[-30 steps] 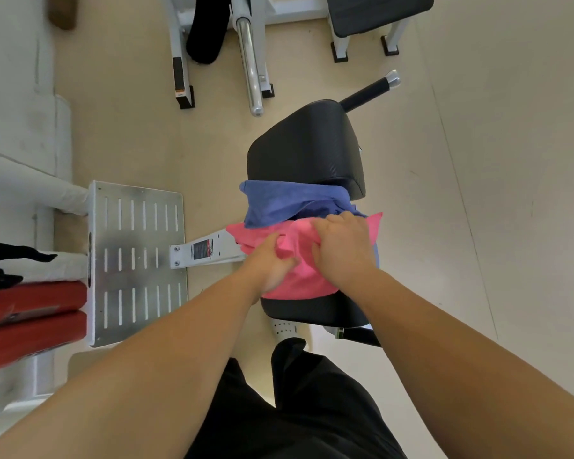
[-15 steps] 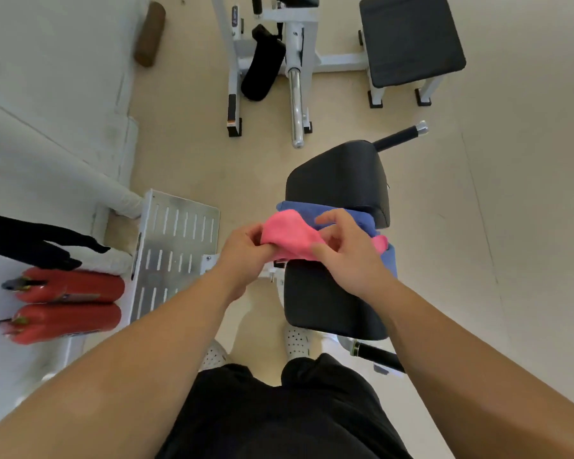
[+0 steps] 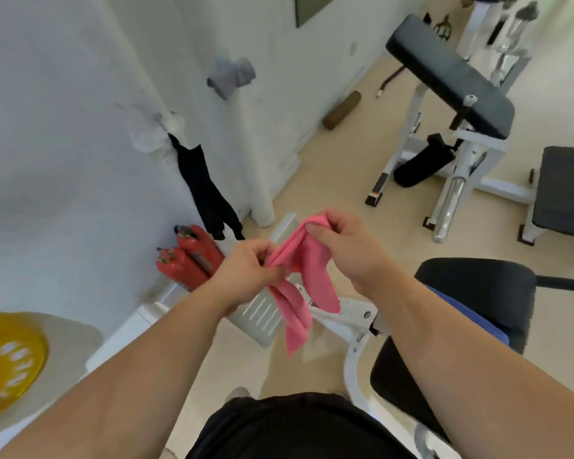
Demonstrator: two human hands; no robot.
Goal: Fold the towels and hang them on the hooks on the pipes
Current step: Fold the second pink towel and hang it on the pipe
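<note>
White wall (image 3: 63, 134) fills the left side, meeting a beige floor (image 3: 352, 167) that runs off to the right among gym machines. Lowest left, a yellow perforated disc (image 3: 7, 359) is cut off by the edge and blurred. On the wall hang a white cloth (image 3: 153, 134) and, just under it, a black towel (image 3: 203, 190); higher and further right a grey towel (image 3: 231, 74) hangs, smeared by motion, so whatever holds these up cannot be made out. Two red extinguishers (image 3: 186, 260) lie by the wall foot, partly hidden behind the left hand (image 3: 246, 276), whose fingers are pinched shut on the lower bunch of the pink towel (image 3: 302, 279). That towel hangs in mid-air between both hands, above a slotted metal footplate (image 3: 262, 313). The right hand (image 3: 348, 250) pinches the towel's upper end between thumb and fingers. Behind the right forearm a blue towel (image 3: 471, 313) lies on a black padded seat (image 3: 478, 293), mostly covered by the arm.
</note>
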